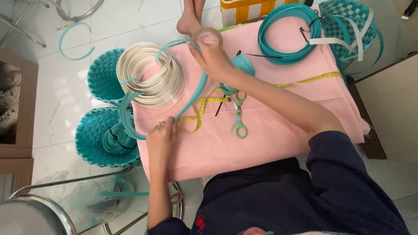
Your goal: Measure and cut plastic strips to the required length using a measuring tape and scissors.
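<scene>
My left hand (162, 132) pinches the near end of a teal plastic strip (194, 95) over the pink cloth (270, 130). The strip runs up to my right hand (213, 56), which grips its far part together with a roll of clear tape (208, 32). A coil of cream strip (150, 74) lies just left of the strip. A yellow measuring tape (204, 104) and green-handled scissors (238, 115) rest on the cloth between my hands.
A teal strip coil (287, 35) lies at the far side of the cloth. Two teal woven baskets (102, 76) (93, 139) stand on the floor at left, another woven basket (348, 21) at far right. A bare foot (189, 19) shows beyond the cloth. Metal chair frames stand at the lower left.
</scene>
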